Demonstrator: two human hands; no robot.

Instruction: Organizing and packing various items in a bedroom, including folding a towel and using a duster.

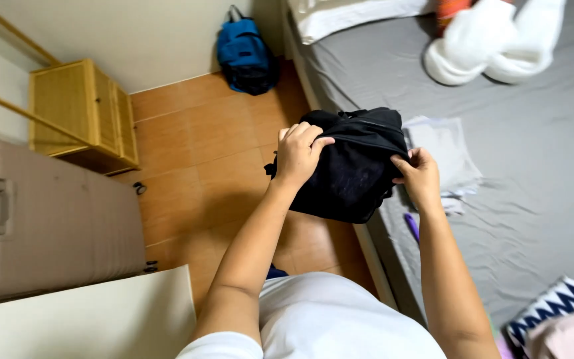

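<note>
Both hands held a black bag (353, 169) up in the air over the edge of the bed (539, 166), above the wooden floor (194, 146). The left hand (298, 154) clamped its top left corner, fingers curled over the fabric; the right hand (420, 176) pinched the right edge near the zip. The step looked like getting the bag open, which called for a steady hold on one side while the other pulled

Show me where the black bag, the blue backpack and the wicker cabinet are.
black bag (353, 173), head view, on the middle of its dark fabric.
blue backpack (244, 53), head view, on its blue front panel.
wicker cabinet (78, 106), head view, on its woven side.
</note>
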